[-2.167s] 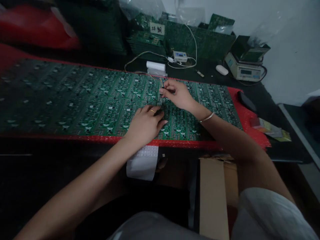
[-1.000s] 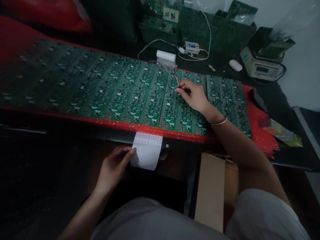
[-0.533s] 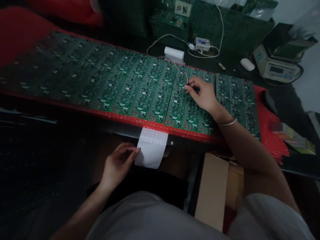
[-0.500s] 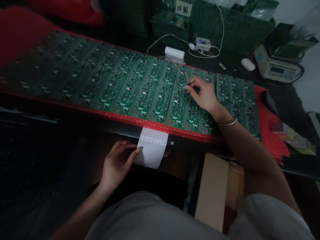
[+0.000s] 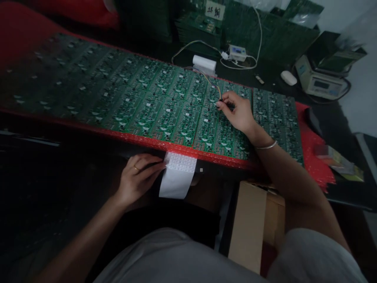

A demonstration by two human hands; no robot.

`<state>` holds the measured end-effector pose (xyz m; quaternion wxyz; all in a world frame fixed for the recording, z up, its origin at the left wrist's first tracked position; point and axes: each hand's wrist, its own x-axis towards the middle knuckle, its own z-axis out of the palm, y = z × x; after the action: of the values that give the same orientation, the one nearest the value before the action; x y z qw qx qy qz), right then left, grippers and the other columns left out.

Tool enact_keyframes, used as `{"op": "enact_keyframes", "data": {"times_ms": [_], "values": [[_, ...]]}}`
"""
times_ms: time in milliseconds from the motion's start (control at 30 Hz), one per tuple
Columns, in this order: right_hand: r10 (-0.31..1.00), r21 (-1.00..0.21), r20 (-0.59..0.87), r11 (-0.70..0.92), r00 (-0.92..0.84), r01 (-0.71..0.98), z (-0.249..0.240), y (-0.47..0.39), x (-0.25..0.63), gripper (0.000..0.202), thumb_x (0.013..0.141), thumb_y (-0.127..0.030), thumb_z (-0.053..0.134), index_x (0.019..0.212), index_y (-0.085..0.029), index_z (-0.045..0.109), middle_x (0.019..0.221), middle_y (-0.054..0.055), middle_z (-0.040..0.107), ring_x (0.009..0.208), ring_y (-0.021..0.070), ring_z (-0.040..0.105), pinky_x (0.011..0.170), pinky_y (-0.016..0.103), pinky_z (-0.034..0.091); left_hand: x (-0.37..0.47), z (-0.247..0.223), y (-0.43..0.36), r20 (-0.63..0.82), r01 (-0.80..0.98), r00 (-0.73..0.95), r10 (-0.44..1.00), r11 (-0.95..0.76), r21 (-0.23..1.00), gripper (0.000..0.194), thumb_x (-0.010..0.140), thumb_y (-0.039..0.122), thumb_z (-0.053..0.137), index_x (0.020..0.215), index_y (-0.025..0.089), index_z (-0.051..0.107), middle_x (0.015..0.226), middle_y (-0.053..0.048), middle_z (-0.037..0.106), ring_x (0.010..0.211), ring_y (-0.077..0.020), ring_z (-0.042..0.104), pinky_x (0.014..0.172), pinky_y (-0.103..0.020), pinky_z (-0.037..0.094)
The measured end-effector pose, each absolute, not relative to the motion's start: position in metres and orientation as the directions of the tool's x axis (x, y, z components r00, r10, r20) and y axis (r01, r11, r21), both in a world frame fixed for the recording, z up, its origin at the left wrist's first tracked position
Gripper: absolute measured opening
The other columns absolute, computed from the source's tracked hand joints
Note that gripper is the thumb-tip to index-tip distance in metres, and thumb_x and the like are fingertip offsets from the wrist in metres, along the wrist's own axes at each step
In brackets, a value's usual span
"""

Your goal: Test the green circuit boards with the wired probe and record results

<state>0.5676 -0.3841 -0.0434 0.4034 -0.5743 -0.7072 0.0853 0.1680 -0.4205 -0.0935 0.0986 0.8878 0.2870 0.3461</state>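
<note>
My left hand [image 5: 138, 177], a ring on one finger, has its thumb and index finger pinched at the left edge of a white sheet of small labels [image 5: 180, 162]. The sheet hangs from the table's front edge, rows of labels above and plain backing below. My right hand [image 5: 238, 112] grips a small dark connector [image 5: 220, 100] with thin wires [image 5: 218, 89], held down against the green circuit boards [image 5: 184, 114]. Its fingers partly hide the connector. The boards lie in a long row on red bubble wrap [image 5: 218, 155], several bearing small white labels.
Behind the boards are a white roll [image 5: 204, 62], a small meter box [image 5: 237, 52], a white mouse [image 5: 288, 78] and a scale [image 5: 321, 80]. An open cardboard box [image 5: 249, 224] stands below the table edge. One loose label [image 5: 201, 170] sits beside the sheet.
My left hand has moved up along the label sheet, and its thumb and index finger have closed together at the label rows. My right hand stays at the same board with the connector.
</note>
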Motion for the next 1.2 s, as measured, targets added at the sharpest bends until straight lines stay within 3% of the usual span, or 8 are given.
{"op": "enact_keyframes", "data": {"times_ms": [300, 467, 633, 900, 1033, 1200], "values": [[0.900, -0.568, 0.435, 0.263, 0.013, 0.780, -0.012, -0.397, 0.595, 0.045, 0.101, -0.066, 0.055, 0.112, -0.023, 0.063, 0.082, 0.002, 0.066, 0.080, 0.0174, 0.064, 0.074, 0.033, 0.051, 0.172, -0.092, -0.420, 0.480, 0.446, 0.539, 0.692, -0.718, 0.534, 0.014, 0.088, 0.025, 0.072, 0.086, 0.038, 0.076, 0.096, 0.006, 0.080, 0.089, -0.0248, 0.075, 0.081, -0.045, 0.061], [0.904, -0.595, 0.426, 0.244, 0.044, 0.766, -0.020, -0.413, 0.617, 0.046, 0.099, -0.069, 0.056, 0.100, -0.023, 0.058, 0.078, 0.001, 0.067, 0.076, 0.0168, 0.066, 0.075, 0.032, 0.051, 0.172, -0.069, -0.420, 0.404, 0.399, 0.562, 0.721, -0.665, 0.631, 0.012, 0.090, 0.028, 0.069, 0.091, 0.039, 0.073, 0.098, 0.005, 0.076, 0.089, -0.0228, 0.071, 0.081, -0.041, 0.058], [0.905, -0.622, 0.426, 0.295, -0.002, 0.725, -0.032, -0.417, 0.613, 0.043, 0.100, -0.066, 0.054, 0.096, -0.023, 0.053, 0.080, 0.001, 0.068, 0.075, 0.0150, 0.065, 0.075, 0.031, 0.049, 0.183, -0.029, -0.416, 0.364, 0.436, 0.507, 0.781, -0.597, 0.673, 0.007, 0.094, 0.033, 0.067, 0.095, 0.037, 0.073, 0.105, 0.005, 0.072, 0.096, -0.0197, 0.068, 0.093, -0.038, 0.054], [0.898, -0.621, 0.440, 0.293, 0.014, 0.727, -0.032, -0.418, 0.609, 0.041, 0.101, -0.065, 0.053, 0.095, -0.024, 0.053, 0.080, 0.000, 0.070, 0.073, 0.0141, 0.063, 0.070, 0.030, 0.045, 0.271, 0.008, -0.378, 0.436, 0.243, 0.676, 0.594, -0.738, 0.629, 0.014, 0.097, 0.035, 0.063, 0.094, 0.024, 0.071, 0.107, -0.002, 0.074, 0.104, -0.0207, 0.069, 0.102, -0.040, 0.052], [0.891, -0.596, 0.454, 0.287, 0.020, 0.750, -0.033, -0.419, 0.608, 0.040, 0.102, -0.063, 0.052, 0.093, -0.024, 0.053, 0.079, 0.000, 0.068, 0.072, 0.0143, 0.060, 0.071, 0.031, 0.045, 0.329, 0.006, -0.352, 0.352, 0.226, 0.761, 0.544, -0.732, 0.642, 0.019, 0.094, 0.034, 0.059, 0.090, 0.020, 0.072, 0.107, -0.005, 0.075, 0.107, -0.0225, 0.069, 0.106, -0.043, 0.051], [0.887, -0.597, 0.461, 0.292, 0.021, 0.747, -0.035, -0.418, 0.608, 0.038, 0.102, -0.061, 0.055, 0.093, -0.024, 0.054, 0.078, 0.000, 0.066, 0.070, 0.0140, 0.058, 0.069, 0.030, 0.044, 0.379, -0.012, -0.328, 0.230, 0.269, 0.859, 0.458, -0.784, 0.559, 0.017, 0.090, 0.028, 0.060, 0.086, 0.019, 0.074, 0.105, -0.008, 0.073, 0.109, -0.0249, 0.067, 0.108, -0.044, 0.049]]}}
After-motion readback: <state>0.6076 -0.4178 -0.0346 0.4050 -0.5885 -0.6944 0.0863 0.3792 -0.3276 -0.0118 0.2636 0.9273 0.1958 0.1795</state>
